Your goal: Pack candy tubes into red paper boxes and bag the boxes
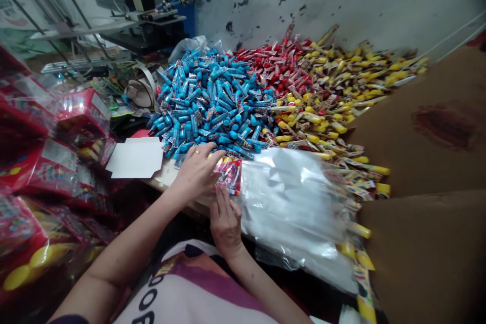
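Observation:
A small red printed box (232,178) with yellow items along its top lies at the table's front edge, beside the pile of blue-capped wrapped sweets. My left hand (197,169), with a ring on one finger, is curled over the box's left end. From below, my right hand (226,220) presses bent, closed fingers against the lower edge of the same box. The left fingertips are partly hidden. Touching the box's right side is a stack of clear plastic bags (288,197).
Heaps of blue sweets (212,96), red ones (283,68) and yellow ones (349,78) cover the table. A white card (134,158) lies at left, near stacked red packed boxes (49,167). Brown cardboard (429,162) stands at right; a machine (148,10) is behind.

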A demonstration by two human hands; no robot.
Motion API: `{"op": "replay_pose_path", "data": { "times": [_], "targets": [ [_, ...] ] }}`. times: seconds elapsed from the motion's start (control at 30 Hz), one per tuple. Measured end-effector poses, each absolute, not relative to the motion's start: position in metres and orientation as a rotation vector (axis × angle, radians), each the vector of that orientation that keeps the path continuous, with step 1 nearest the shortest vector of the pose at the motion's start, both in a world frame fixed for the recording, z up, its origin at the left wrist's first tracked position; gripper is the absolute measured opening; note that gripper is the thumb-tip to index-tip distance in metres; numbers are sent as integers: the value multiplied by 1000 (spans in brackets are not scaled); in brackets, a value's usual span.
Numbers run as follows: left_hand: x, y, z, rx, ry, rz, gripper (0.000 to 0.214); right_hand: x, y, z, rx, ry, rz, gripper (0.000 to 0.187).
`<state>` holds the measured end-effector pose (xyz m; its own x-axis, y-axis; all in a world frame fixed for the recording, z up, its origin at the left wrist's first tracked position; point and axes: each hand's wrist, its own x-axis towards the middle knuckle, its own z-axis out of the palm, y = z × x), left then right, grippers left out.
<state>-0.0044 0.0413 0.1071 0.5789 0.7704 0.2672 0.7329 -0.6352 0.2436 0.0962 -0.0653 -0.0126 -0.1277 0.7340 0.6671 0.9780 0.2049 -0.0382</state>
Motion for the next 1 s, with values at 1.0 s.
{"op": "replay_pose_path", "data": {
  "times": [1.0],
  "targets": [
    [21, 79, 101, 2755, 928, -499, 103, 116, -60, -63, -1407, -1964, -412, 18]
  ]
}}
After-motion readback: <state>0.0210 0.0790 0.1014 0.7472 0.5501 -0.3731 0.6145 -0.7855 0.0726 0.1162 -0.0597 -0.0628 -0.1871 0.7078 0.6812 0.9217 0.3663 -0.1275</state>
